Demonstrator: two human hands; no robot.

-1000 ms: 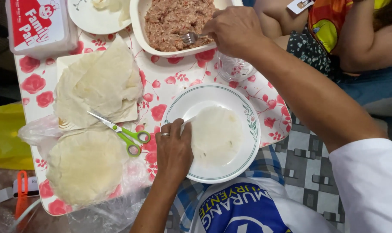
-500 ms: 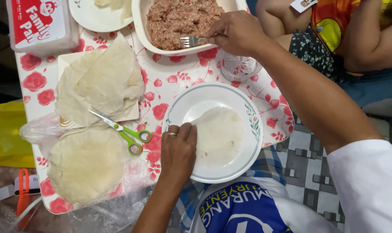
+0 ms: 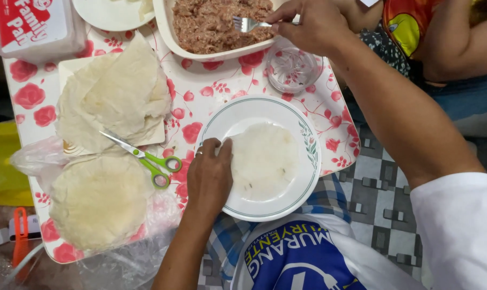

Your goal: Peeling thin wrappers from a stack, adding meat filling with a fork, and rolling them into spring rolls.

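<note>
Gripping fork (image 3: 247,23) right hand (image 3: 313,24); left hand (image 3: 210,177) flat on plate (image 3: 308,161); floral table (image 3: 200,102).

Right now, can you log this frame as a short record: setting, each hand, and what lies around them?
setting: low table with a rose-patterned cover, seen from above
left hand: flat on the white plate, fingertips on a translucent round wrapper
right hand: grip shut on a fork, tines in the minced filling
filling dish: cream bowl, top edge
nearby: green-handled scissors lying on stacked wrappers; clear glass dish
</note>
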